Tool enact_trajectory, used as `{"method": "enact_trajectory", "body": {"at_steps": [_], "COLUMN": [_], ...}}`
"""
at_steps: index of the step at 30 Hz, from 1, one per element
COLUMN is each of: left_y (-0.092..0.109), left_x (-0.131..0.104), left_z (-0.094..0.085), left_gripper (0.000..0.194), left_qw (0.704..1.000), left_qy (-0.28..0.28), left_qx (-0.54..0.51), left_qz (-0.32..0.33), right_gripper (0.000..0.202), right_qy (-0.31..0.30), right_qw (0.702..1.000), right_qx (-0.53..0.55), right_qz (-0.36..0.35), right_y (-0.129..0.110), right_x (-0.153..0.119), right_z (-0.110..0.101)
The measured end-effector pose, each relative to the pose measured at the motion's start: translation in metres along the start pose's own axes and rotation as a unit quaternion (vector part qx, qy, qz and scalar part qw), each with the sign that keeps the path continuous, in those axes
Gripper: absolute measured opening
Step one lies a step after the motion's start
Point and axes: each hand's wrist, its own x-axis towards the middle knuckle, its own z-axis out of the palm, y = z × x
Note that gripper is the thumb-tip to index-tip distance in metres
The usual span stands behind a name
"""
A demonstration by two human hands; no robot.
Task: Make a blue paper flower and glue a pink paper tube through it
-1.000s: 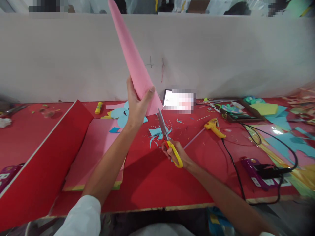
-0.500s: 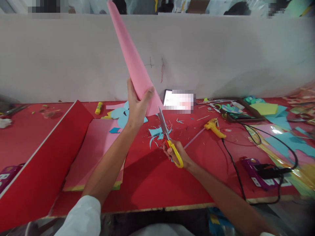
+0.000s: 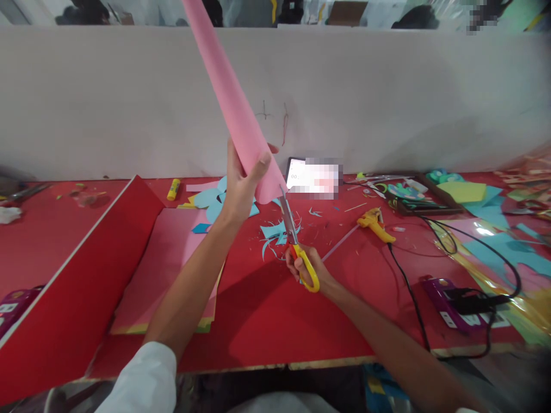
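Note:
My left hand grips the lower part of a long rolled pink paper, which leans up and to the left. In my right hand are scissors with yellow and red handles. The tips of the blades touch the lower right corner of the pink roll. Beneath the blades, light-blue paper scraps lie on the red table. Blue flower-shaped paper is partly hidden behind my left hand.
Pink sheets lie beside an upright red board on the left. Behind stand a phone and a glue stick. On the right are a yellow glue gun, a dark tray and a purple power strip with cables.
The pink roll has shifted slightly, and more of my left hand's fingers show behind it. My right hand and the scissors have barely moved.

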Motion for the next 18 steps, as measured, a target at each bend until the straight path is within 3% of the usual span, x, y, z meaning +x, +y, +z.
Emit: {"method": "enact_trajectory", "body": {"at_steps": [2, 7, 11, 18], "left_y": [0.003, 0.002, 0.001, -0.004], "left_x": [0.0, 0.002, 0.001, 0.001], "left_z": [0.001, 0.002, 0.002, 0.001], "left_gripper": [0.06, 0.052, 0.045, 0.064], "left_qw": [1.0, 0.998, 0.998, 0.997], "left_qy": [-0.001, 0.056, 0.062, 0.064], "left_qx": [-0.011, -0.01, 0.003, 0.033], "left_qz": [-0.012, 0.002, 0.022, 0.011], "right_gripper": [0.079, 0.077, 0.076, 0.065], "right_qy": [-0.007, -0.038, -0.032, -0.016], "right_qw": [1.0, 0.997, 0.996, 0.998], "right_qx": [-0.011, -0.045, -0.058, -0.042], "right_qz": [-0.023, -0.047, -0.053, -0.044], "right_y": [0.002, 0.012, 0.017, 0.02], "right_x": [0.0, -0.003, -0.004, -0.003], "right_z": [0.0, -0.007, -0.01, -0.01]}}
